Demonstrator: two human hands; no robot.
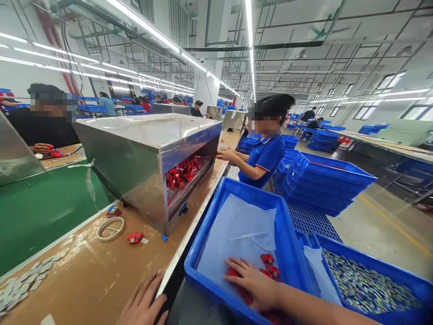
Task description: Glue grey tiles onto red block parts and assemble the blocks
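Note:
My left hand [144, 303] lies flat on the brown worktable [91, 275] near its front edge, fingers stretched out, holding nothing. My right hand [252, 283] rests inside a blue crate [287, 234] lined with a clear plastic sheet [237, 230]. Its fingers are spread over small red parts [270, 266] lying on the sheet. Whether it grips any of them I cannot tell. A single red part [135, 237] lies on the table ahead of my left hand.
A steel box machine [142, 158] with red parts inside its opening stands on the table. Tape roll [110, 228], small grey pieces [27, 280], green conveyor belt [37, 212] lie to the left. A second blue crate [368, 284] holds many small pieces. A person in blue [264, 155] works ahead; stacked blue crates [324, 183] stand beyond.

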